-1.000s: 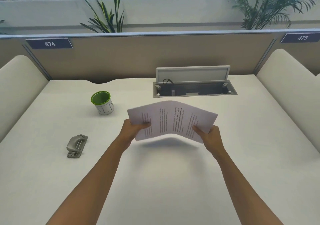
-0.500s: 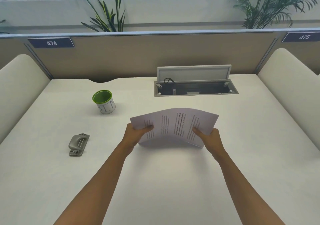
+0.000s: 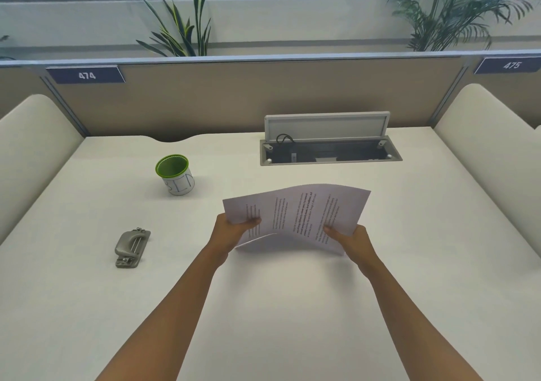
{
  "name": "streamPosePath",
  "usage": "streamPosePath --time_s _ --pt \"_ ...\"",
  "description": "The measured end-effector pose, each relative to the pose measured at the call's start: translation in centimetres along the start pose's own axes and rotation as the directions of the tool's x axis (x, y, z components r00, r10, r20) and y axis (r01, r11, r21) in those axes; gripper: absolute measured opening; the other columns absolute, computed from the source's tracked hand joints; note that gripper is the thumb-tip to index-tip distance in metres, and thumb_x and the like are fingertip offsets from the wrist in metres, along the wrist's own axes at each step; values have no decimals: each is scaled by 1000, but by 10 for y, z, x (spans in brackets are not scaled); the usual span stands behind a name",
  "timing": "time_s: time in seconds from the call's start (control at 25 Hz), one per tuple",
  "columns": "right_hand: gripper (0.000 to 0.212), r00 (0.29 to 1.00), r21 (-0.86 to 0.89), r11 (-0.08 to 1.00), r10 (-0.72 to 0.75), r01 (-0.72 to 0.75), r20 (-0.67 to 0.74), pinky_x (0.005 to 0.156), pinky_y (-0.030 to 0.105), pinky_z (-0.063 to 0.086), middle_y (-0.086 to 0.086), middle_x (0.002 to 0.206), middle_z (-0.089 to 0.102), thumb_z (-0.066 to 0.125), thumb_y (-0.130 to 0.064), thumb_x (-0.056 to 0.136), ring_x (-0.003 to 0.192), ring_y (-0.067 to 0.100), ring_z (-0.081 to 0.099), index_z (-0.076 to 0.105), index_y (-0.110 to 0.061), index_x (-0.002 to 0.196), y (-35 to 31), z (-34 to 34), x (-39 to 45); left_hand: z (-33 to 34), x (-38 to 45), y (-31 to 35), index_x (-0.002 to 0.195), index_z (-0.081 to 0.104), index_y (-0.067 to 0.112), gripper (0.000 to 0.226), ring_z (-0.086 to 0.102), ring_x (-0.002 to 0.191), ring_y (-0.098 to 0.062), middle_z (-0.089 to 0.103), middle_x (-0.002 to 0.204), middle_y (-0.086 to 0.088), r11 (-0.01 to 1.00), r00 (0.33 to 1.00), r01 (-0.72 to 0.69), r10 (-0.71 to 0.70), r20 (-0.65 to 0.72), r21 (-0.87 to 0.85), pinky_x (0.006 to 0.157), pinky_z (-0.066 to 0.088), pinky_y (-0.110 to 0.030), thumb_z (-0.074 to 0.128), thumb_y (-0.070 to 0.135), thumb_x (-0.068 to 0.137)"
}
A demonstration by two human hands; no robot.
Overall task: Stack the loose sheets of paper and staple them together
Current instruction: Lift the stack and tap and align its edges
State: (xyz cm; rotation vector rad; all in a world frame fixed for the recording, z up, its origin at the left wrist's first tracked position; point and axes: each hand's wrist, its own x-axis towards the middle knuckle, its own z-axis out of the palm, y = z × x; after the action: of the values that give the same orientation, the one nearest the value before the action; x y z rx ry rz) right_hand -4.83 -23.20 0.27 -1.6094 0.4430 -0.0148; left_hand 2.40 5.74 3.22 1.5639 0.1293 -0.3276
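1. Now the sheaf of white printed paper sheets [image 3: 295, 213] sits lower than it did a second ago: I have brought it down toward the cream desk top [image 3: 263, 307], its near edge at or just above the surface, and the hump across its middle has flattened a good deal.
2. By my judgement that means I am tapping the sheets square. The stacking step is nearly done, and stapling has not begun.
3. Going left to right: the grey metal stapler [image 3: 132, 248] lies untouched near the desk's left edge, well apart from both hands. Behind it, toward the far edge, stands a white cup with a green rim [image 3: 175, 174].
4. My left hand [image 3: 231, 234] is closed on the sheaf's left side, thumb on top and the other fingers hidden beneath.
5. The sheaf spans between my hands over the middle of the desk, tilted with its far edge raised.
6. My right hand [image 3: 352, 238] pinches the right side the same way.
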Motion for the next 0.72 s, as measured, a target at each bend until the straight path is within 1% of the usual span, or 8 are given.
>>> streamPosePath --time_s 0.12,0.24,0.32,0.4,0.52,0.6,0.64,0.72 --pt "34 1000 -13 1000 -18 18 -20 78 25 56 5 113 76 79 -21 84 101 21 72 73 -10 116 -1 -4 2 -3 5 2 107 73 15 33 69 106 -28 76 108 -4 1000 1000 9 -9 -25 -18 90 55 -39 84 9 76" --pt "24 999 91 996 -3 7 -43 93 43 58 4 107 78 79 -23 85 103 28 71 76 -15 107 0 -10 0 -8 9 8 113 71 11 39 68 111 -34 74 115 -11 990 998 46 -51 -36 -132 87 56 -43 83 10 77" --pt "24 997 257 966 34 -16 -65 100 41 54 3 105 77 76 -21 87 106 25 71 74 -13 110 -2 -10 -4 -7 8 12 116 68 11 38 67 113 -35 72 120 -14 959 993 94 -108 -38 -267 89 56 -46 79 5 80" --pt "24 995 404 914 63 -29 -71 101 35 51 4 107 75 74 -17 89 117 26 68 71 -12 112 -3 -2 -7 0 5 13 117 67 14 39 68 112 -34 72 120 -13 902 983 155 -183 -32 -402 93 55 -52 77 2 81" --pt "33 997 469 882 71 -51 -26 106 40 49 5 125 72 72 -14 89 124 24 63 68 -16 121 -13 22 -9 15 1 10 122 65 16 44 68 110 -33 73 120 -12 809 965 232 -261 25 -539 90 55 -55 76 3 82" --pt "39 997 453 889 55 -72 50 104 41 51 3 127 71 72 -19 90 122 23 64 64 -17 128 -22 39 -9 28 -3 7 127 63 16 48 68 111 -34 72 122 -13 781 959 264 -276 67 -566 89 56 -56 75 2 83" --pt "40 995 449 890 43 -77 86 99 39 54 2 126 71 71 -20 91 120 22 66 62 -18 130 -27 47 -9 34 -5 6 128 62 16 49 67 112 -35 71 123 -14 778 957 274 -276 84 -566 89 56 -57 74 2 83" --pt "41 996 473 878 27 -67 91 87 35 58 -1 124 72 70 -17 92 114 19 69 61 -20 131 -33 59 -7 42 -9 2 130 60 16 49 67 114 -35 71 124 -14 776 959 279 -260 116 -566 90 56 -57 73 2 84"
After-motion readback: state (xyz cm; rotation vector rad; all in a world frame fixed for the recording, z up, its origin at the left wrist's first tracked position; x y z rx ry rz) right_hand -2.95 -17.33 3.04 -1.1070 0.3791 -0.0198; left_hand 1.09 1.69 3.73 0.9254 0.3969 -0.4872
